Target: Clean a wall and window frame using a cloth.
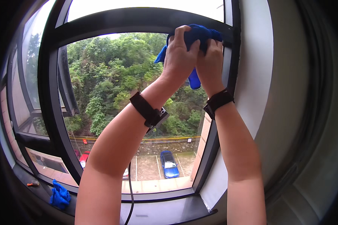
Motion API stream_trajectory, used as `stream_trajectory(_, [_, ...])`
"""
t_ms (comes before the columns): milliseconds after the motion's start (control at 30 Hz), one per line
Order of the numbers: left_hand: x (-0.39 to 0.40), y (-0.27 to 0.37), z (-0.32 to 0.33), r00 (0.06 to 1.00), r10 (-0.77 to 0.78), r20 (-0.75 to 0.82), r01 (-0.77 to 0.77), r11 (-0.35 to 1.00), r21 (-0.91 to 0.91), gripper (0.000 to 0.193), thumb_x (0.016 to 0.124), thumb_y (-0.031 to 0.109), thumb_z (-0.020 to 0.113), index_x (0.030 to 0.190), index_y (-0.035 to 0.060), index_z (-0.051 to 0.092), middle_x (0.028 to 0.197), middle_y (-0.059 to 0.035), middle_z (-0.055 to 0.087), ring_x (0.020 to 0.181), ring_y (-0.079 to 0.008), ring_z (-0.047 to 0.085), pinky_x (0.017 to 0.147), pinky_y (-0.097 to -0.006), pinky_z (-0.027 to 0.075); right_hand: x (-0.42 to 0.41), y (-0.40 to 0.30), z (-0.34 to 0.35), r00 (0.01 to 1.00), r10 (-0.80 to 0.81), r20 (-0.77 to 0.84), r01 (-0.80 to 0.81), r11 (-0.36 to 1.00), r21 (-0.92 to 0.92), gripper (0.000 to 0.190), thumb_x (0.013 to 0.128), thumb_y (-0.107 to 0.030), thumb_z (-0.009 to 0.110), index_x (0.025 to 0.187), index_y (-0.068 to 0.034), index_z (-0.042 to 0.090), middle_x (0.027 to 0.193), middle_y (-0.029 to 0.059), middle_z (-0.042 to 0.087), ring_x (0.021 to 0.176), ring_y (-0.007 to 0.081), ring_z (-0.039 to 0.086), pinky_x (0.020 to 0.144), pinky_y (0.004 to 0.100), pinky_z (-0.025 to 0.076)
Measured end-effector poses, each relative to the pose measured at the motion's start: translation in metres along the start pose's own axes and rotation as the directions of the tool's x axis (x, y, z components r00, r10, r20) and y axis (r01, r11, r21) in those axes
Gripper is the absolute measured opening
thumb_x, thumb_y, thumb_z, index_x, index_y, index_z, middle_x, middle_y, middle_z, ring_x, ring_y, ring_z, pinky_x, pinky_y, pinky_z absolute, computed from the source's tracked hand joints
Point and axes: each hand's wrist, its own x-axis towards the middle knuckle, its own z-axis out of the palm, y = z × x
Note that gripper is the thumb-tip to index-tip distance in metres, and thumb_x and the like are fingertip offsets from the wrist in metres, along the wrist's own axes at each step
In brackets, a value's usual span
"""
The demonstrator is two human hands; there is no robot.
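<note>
Both my arms reach up to the top right corner of a window pane. My left hand (181, 52) grips a blue cloth (200, 33), its fingers spread over the fabric. Close beside it on the right, my right hand (212, 57) holds the same cloth, with the fingertips partly hidden in its folds. The cloth lies against the dark horizontal window frame bar (124, 21) and the upper part of the glass. One corner of it sticks out to the left, and another blue piece hangs down between my wrists.
On the dark sill at lower left lie a second blue cloth (59, 194) and a small brush with an orange handle (33, 183). A black cable (131, 194) crosses the sill (169, 208). An opened window sash (69, 84) stands outside at left. A white wall (253, 67) borders the right side.
</note>
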Motion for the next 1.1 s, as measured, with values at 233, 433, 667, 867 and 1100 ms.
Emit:
stream_trajectory(233, [0.013, -0.03, -0.067, 0.986, -0.116, -0.123, 0.11, 0.993, -0.05, 0.039, 0.082, 0.023, 0.063, 0.113, 0.0067, 0.046, 0.101, -0.0195, 0.055, 0.091, -0.0325, 0.057, 0.077, -0.0387, 0.045, -0.013, -0.053, 0.043, 0.99, -0.07, 0.119, 0.059, 0.994, 0.091, 0.016, 0.076, 0.005, 0.051, 0.091, 0.008, 0.051, 0.105, 0.0266, 0.047, 0.089, 0.0435, 0.054, 0.08, 0.0459, 0.046])
stream_trajectory(433, [0.008, -0.022, -0.073, 0.983, -0.156, -0.097, 0.178, 0.942, 0.285, 0.039, 0.084, 0.029, 0.059, 0.112, 0.0022, 0.05, 0.1, -0.0182, 0.056, 0.095, -0.0328, 0.058, 0.079, -0.0391, 0.045, -0.014, -0.048, 0.032, 0.987, -0.082, 0.135, 0.084, 0.996, -0.005, 0.024, 0.077, -0.002, 0.059, 0.1, 0.002, 0.057, 0.108, 0.0164, 0.053, 0.099, 0.0357, 0.054, 0.08, 0.043, 0.048])
stream_trajectory(667, [0.003, 0.015, -0.027, 0.804, -0.536, 0.256, 0.591, 0.677, -0.438, 0.05, 0.086, 0.025, 0.058, 0.124, -0.0006, 0.039, 0.116, -0.0246, 0.049, 0.106, -0.0379, 0.052, 0.09, -0.0412, 0.041, -0.012, -0.008, 0.014, 0.997, 0.078, 0.017, -0.079, 0.994, 0.08, 0.03, 0.076, 0.0, 0.058, 0.106, 0.002, 0.056, 0.109, 0.0204, 0.052, 0.098, 0.0358, 0.054, 0.085, 0.0434, 0.045])
stream_trajectory(867, [0.011, 0.002, -0.027, 0.868, -0.493, 0.066, 0.486, 0.813, -0.321, 0.049, 0.086, 0.023, 0.057, 0.12, -0.0072, 0.038, 0.115, -0.0266, 0.047, 0.11, -0.0383, 0.046, 0.096, -0.0406, 0.036, -0.007, -0.031, 0.027, 0.995, 0.101, -0.015, -0.097, 0.981, 0.166, 0.031, 0.072, 0.002, 0.057, 0.101, 0.01, 0.049, 0.098, 0.0244, 0.054, 0.094, 0.0395, 0.053, 0.081, 0.0429, 0.045])
stream_trajectory(1100, [0.027, -0.042, -0.092, 0.905, -0.407, -0.124, 0.365, 0.892, -0.265, 0.041, 0.086, 0.024, 0.059, 0.111, -0.0054, 0.044, 0.108, -0.0245, 0.051, 0.103, -0.0353, 0.05, 0.09, -0.0401, 0.038, -0.013, -0.082, 0.075, 0.998, -0.017, -0.055, 0.029, 0.972, 0.234, 0.033, 0.075, -0.01, 0.061, 0.102, 0.007, 0.053, 0.097, 0.0232, 0.057, 0.092, 0.0369, 0.057, 0.081, 0.0401, 0.045])
